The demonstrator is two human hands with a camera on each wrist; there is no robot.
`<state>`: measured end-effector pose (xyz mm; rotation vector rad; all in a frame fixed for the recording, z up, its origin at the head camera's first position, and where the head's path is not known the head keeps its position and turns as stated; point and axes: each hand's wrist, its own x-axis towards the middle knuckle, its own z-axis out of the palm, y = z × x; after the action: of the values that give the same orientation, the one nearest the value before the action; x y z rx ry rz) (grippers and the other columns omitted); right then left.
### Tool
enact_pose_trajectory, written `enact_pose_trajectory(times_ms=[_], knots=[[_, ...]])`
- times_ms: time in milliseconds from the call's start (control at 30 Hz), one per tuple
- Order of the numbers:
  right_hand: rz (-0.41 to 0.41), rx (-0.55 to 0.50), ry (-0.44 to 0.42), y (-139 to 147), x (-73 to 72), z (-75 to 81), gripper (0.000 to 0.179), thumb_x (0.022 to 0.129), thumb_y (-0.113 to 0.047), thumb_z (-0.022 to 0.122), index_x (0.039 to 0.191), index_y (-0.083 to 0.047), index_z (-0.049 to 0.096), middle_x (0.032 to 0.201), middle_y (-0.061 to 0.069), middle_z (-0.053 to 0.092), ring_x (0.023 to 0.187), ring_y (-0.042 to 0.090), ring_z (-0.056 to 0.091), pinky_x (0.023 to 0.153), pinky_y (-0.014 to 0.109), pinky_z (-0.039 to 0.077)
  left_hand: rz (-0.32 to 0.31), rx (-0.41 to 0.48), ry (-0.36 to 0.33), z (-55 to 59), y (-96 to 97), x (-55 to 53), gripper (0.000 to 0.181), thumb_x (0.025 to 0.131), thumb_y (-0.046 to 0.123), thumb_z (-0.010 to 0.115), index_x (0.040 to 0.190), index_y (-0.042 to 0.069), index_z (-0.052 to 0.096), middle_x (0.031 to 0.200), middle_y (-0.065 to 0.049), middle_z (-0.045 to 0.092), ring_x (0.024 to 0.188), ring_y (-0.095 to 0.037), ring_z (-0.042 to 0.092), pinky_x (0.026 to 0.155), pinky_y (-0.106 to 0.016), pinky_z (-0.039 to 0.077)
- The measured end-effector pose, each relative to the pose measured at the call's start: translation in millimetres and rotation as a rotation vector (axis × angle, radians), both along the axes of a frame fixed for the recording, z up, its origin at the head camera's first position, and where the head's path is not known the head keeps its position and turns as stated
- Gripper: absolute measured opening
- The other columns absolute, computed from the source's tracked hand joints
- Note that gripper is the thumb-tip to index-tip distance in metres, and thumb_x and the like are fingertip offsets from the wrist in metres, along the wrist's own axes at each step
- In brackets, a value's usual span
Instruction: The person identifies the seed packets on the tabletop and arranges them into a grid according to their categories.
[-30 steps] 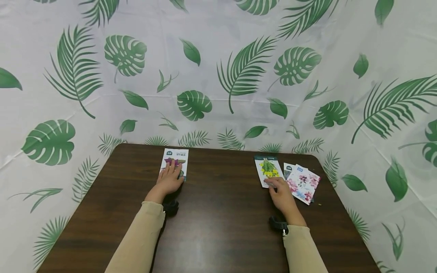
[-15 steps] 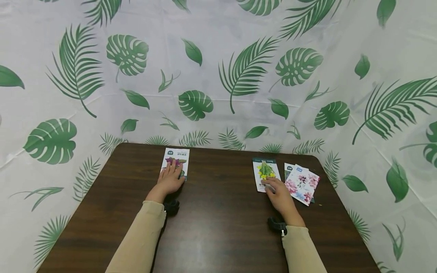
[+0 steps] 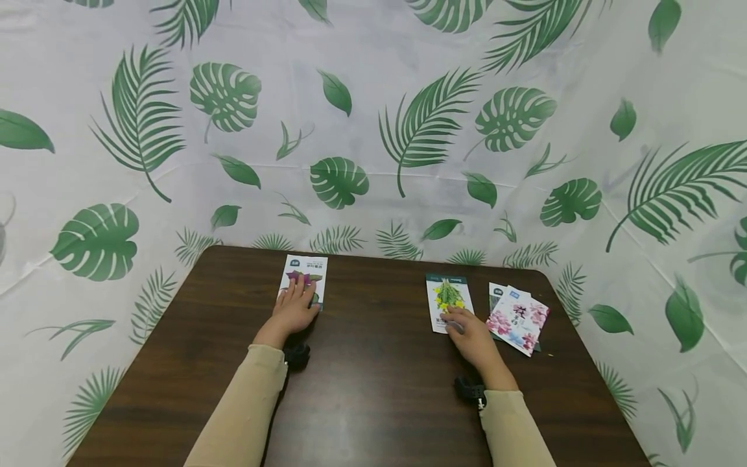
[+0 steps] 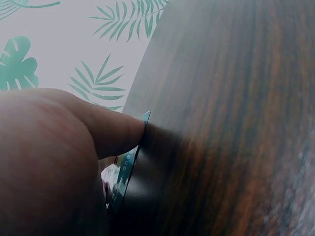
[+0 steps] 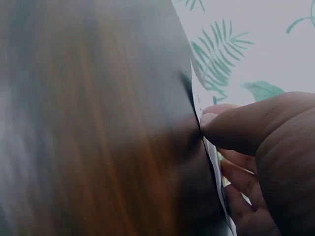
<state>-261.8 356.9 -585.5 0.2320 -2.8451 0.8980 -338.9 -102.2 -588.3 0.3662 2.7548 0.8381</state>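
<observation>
Near the table's far left corner lies a seed packet [image 3: 306,264] with a purple leafy plant printed on it. My left hand [image 3: 294,314] rests on its lower part, fingers spread and fairly straight; in the left wrist view the thumb touches the packet's edge [image 4: 127,169]. On the right, another seed packet [image 3: 446,290] shows green stems and yellow flowers under a dark green band. My right hand [image 3: 474,337] touches its lower right part with fingers loosely bent. The right wrist view shows the thumb against the packet's white edge [image 5: 198,98] and fingertips on its face.
To the right of my right hand, a packet with pink blossoms [image 3: 519,319] overlaps another packet [image 3: 496,292] beneath it. The dark wooden table [image 3: 367,363] ends at a white leaf-print cloth [image 3: 350,130] behind and at both sides.
My right hand has slid the yellow-flower packet left and a little nearer, and the packet now lies straighter. My left hand and its packet keep their place on the table.
</observation>
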Motion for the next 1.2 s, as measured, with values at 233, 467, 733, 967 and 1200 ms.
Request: enact_pose_trajectory(times_ms=[233,467,733,967,1200], knots=[[-0.007,-0.016,-0.019,-21.4,-6.7,-2.1,0.032,0.103,-0.008,0.073,0.134,-0.008,0.078,0.158,0.018,0.062,0.154,0.045,0.049,0.125,0.067,0.04,0.008,0.001,0.04,0.1,-0.8,5.5,0.074,0.113,0.037,0.047,0.174,0.006,0.019,0.182,-0.024,-0.006,0.17,-0.046,-0.012,0.136,-0.066,-0.007],[0.008,-0.038,-0.051,-42.2,-11.7,-2.4,0.034,0.104,-0.01,0.072,0.137,-0.009,0.076,0.162,0.017,0.059,0.158,0.043,0.045,0.128,0.066,0.037,0.035,0.006,0.025,5.2,-0.8,14.4,0.073,0.112,0.032,0.05,0.173,0.005,0.023,0.182,-0.024,-0.003,0.17,-0.046,-0.008,0.136,-0.067,-0.003],[0.01,-0.037,-0.082,-76.0,-23.6,2.3,0.034,0.103,-0.009,0.07,0.137,-0.01,0.075,0.162,0.017,0.059,0.158,0.041,0.046,0.129,0.064,0.036,0.08,0.07,0.106,13.5,-0.9,8.0,0.064,0.103,0.023,0.064,0.158,-0.005,0.046,0.178,-0.034,0.014,0.168,-0.052,0.008,0.136,-0.068,0.011],[0.029,-0.043,-0.092,-100.7,-27.2,-2.2,0.033,0.105,-0.01,0.07,0.137,-0.011,0.075,0.164,0.015,0.057,0.159,0.039,0.045,0.129,0.062,0.037,0.047,0.06,0.147,7.8,-2.1,9.2,0.062,0.104,0.024,0.066,0.156,-0.006,0.05,0.176,-0.036,0.019,0.166,-0.057,0.013,0.135,-0.069,0.014],[0.055,-0.036,-0.063,-112.2,-32.7,-1.4,0.035,0.105,-0.009,0.069,0.139,-0.01,0.074,0.165,0.014,0.055,0.16,0.039,0.043,0.128,0.063,0.037,0.033,0.093,0.187,6.2,-1.0,4.7,0.061,0.103,0.024,0.07,0.153,-0.006,0.053,0.174,-0.036,0.025,0.165,-0.057,0.017,0.135,-0.069,0.016]])
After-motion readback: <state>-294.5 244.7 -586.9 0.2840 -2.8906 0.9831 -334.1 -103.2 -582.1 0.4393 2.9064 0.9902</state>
